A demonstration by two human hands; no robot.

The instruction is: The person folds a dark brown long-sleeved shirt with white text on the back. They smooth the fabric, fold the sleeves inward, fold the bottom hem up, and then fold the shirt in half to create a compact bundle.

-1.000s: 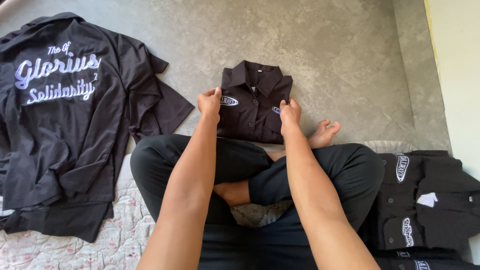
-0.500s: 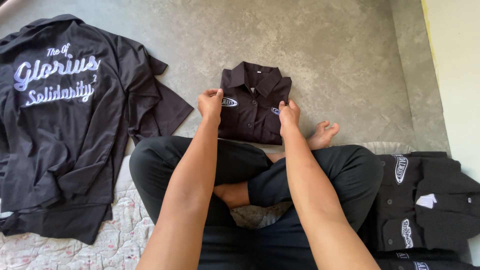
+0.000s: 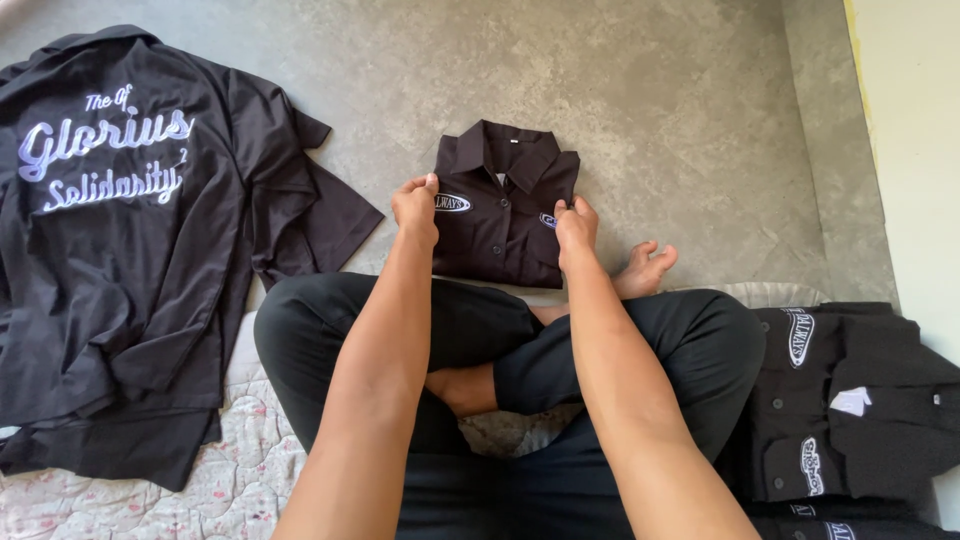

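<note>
From the head camera, little has changed since a moment ago: both hands stay at the same two edges of the folded black shirt (image 3: 505,215), and only the camera's aim has drifted slightly. The left hand (image 3: 415,205) has its fingers curled closed over the shirt's left edge, thumb on top beside a small oval chest patch; the right hand (image 3: 576,224) pinches the right edge the same way, its fingertips covering most of a second patch. The shirt lies flat on the grey floor (image 3: 650,110) between the two sets of fingers, collar pointing away from them, its lower hem hidden behind the person's crossed legs. Counted: one folded shirt in hand; one large black jacket with pale lettering (image 3: 120,230) spread well to the left of the left fingers, more dark cloth under it whose number cannot be told; a stack of folded black shirts (image 3: 850,400) well to the right of the right fingers, at least two, cut off by the frame's edge. One bare foot (image 3: 645,270) shows just beyond the right fingers. A quilted floral mat (image 3: 240,470) lies under the legs.
</note>
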